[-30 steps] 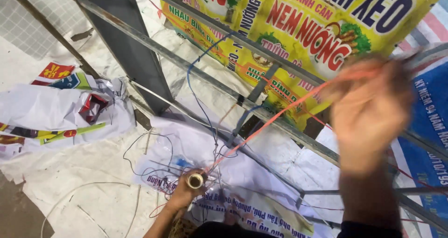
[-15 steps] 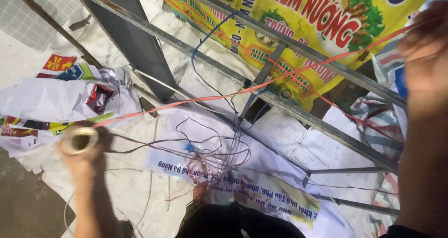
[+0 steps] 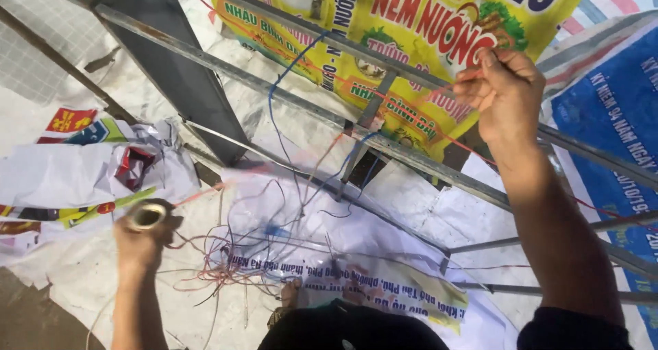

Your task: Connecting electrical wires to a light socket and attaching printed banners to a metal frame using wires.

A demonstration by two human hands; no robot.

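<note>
We draw the red string (image 3: 356,127) taut across the metal frame (image 3: 411,159): our right hand (image 3: 504,89), lower than half a second ago, pinches one end at two o'clock, fingers clenched on it, while our left hand (image 3: 140,237), swung out to eight o'clock, grips the spool (image 3: 147,215). The line now looks stretched enough to lay against the frame. Loose wires (image 3: 240,254) crowd the sheet at six o'clock; the frame's bars hem our right wrist, with freer room toward nine.
</note>
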